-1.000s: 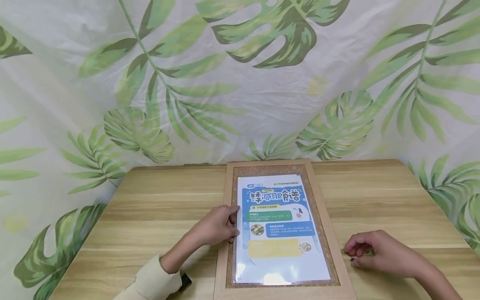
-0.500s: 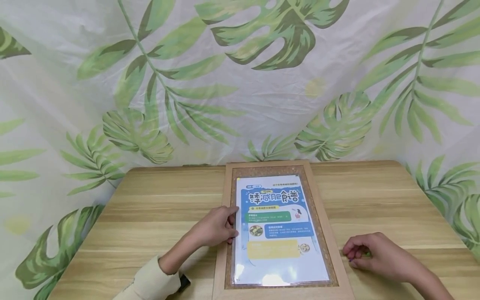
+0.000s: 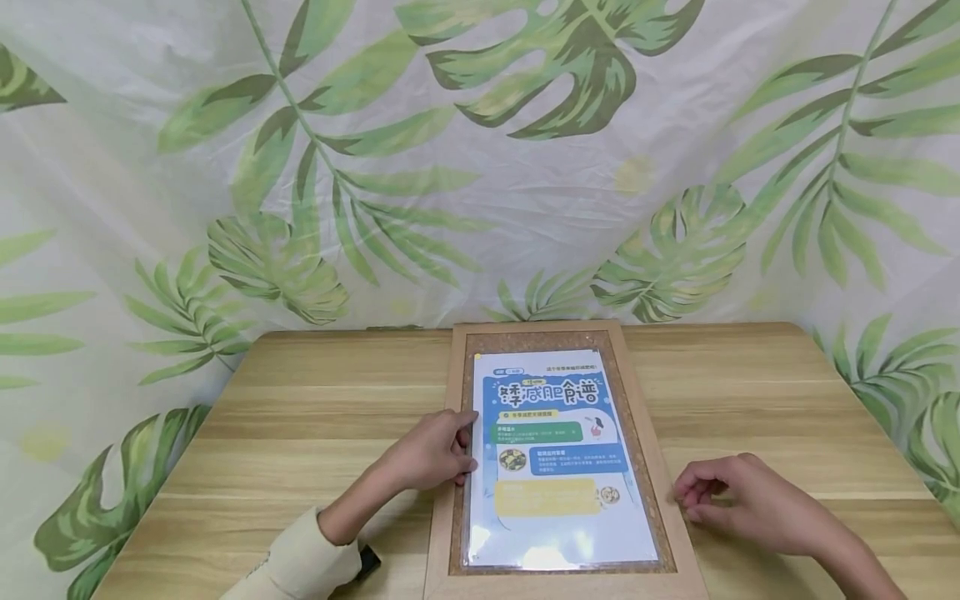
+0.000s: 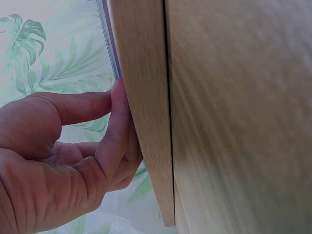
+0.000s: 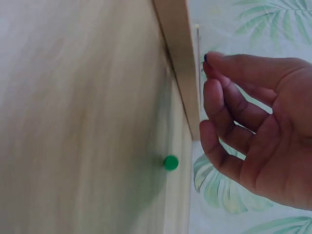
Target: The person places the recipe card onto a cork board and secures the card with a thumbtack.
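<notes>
A printed poster [image 3: 562, 533] in a clear sleeve lies on a wood-framed cork board [image 3: 536, 340]. My left hand [image 3: 431, 450] rests at the poster's left side, thumb and forefinger spread along its edge. In the left wrist view, the fingertips [image 4: 118, 87] press right beside the wooden frame [image 4: 141, 73]. Just right of the board, my right hand [image 3: 750, 504] has its thumb and forefinger pinched together. Between them a small dark blue push pin [image 5: 205, 57] barely shows, mostly covered by the fingers. Below that hand a green push pin [image 5: 170, 163] stands on the table.
A yellow pin [image 3: 477, 357] sits at the poster's top left corner. Beside the left sleeve [image 3: 311, 554] lies a small black object [image 3: 368, 562]. Behind the wooden table [image 3: 337, 383] hangs a leaf-patterned cloth [image 3: 525, 208].
My right hand has shifted left and slightly up, closer to the frame's right side. The green spot seen by its fingers earlier is now hidden in the head view. My left hand stays put.
</notes>
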Available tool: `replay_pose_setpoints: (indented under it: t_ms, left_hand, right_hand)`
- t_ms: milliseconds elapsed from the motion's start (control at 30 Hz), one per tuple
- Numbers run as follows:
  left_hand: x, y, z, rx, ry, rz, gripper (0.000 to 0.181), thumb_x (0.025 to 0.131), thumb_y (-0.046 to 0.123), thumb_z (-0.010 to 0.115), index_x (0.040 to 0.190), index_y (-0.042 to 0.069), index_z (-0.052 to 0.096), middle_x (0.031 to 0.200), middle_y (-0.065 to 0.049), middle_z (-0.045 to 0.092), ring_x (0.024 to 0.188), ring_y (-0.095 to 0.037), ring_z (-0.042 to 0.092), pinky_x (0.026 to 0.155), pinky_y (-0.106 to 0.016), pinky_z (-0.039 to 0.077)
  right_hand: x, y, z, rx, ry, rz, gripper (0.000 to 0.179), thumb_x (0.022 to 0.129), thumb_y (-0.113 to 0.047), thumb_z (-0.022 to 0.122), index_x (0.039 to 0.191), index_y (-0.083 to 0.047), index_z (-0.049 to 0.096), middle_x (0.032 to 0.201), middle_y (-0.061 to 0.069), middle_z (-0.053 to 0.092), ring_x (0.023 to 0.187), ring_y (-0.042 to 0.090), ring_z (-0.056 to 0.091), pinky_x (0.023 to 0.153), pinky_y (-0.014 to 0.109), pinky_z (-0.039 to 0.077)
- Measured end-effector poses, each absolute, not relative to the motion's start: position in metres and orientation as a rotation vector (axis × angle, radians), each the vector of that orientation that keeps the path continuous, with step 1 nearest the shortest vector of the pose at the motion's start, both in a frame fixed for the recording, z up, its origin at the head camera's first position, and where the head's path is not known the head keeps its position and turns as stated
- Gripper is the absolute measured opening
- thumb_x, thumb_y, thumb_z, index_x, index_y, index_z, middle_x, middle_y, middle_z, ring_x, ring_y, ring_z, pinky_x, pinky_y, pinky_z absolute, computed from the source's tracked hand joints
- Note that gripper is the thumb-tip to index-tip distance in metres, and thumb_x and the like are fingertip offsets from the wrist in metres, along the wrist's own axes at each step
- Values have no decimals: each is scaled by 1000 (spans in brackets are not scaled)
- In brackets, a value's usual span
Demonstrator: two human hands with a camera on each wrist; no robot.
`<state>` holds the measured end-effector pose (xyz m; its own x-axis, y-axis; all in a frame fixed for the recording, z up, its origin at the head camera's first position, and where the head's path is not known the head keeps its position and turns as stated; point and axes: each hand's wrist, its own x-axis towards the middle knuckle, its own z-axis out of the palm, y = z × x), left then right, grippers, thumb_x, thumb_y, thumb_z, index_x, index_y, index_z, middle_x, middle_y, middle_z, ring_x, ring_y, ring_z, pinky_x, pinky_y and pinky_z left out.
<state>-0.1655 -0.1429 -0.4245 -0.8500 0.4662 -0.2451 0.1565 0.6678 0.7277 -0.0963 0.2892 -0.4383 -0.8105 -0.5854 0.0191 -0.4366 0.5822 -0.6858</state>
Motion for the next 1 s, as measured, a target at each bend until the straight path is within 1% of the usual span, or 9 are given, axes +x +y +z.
replay_pose_setpoints:
  t_ms: [133, 267, 433, 633, 767, 1000]
  left_hand:
    - [-166, -143, -425, 486, 2468, 1023, 70, 92, -9, 76, 154, -16, 44, 94, -10, 62, 65, -15, 69, 56, -24, 51]
    - [-165, -143, -426, 491, 2463, 1031, 71, 92, -9, 76, 154, -16, 43, 94, -10, 61, 65, -15, 69, 55, -24, 51]
    - [-165, -143, -427, 501, 2467, 1028, 71, 92, -9, 76, 155, -16, 43, 94, -10, 61, 64, -14, 69, 55, -23, 50]
    - [-165, -142, -427, 498, 2467, 1033, 73, 92, -9, 76, 156, -16, 41, 95, -10, 61, 64, -14, 69, 55, -24, 51]
    - [-165, -142, -427, 505, 2473, 1026, 72, 92, -9, 76, 155, -17, 41, 95, -10, 61, 65, -14, 69, 56, -24, 51]
    - [-165, -142, -428, 500, 2467, 1039, 71, 92, -10, 75, 155, -17, 42, 95, -10, 60, 65, -15, 69, 56, -24, 52]
  right_hand:
    - [-100, 276, -431, -850, 2546, -1096, 9, 98, -17, 80, 105, -22, 78, 93, -16, 75, 86, -4, 66, 75, 22, 59]
    - [-104, 260, -426, -847, 2485, -1144, 8, 97, -16, 80, 105, -20, 78, 92, -13, 75, 85, -2, 67, 75, 23, 59]
    - [-108, 236, -425, -885, 2425, -1157, 11, 96, -10, 78, 103, -18, 79, 90, -15, 73, 82, -2, 65, 72, 23, 59]
    - [-113, 213, -424, -906, 2392, -1115, 6, 98, -14, 78, 101, -19, 77, 88, -16, 71, 78, -4, 61, 69, 21, 57]
    - [-114, 200, -425, -912, 2365, -1124, 5, 98, -15, 79, 101, -19, 77, 89, -16, 72, 80, -3, 62, 72, 22, 58]
    - [-113, 179, -427, -853, 2282, -1216, 5, 96, -12, 79, 100, -14, 78, 87, -13, 71, 79, -2, 63, 74, 21, 59]
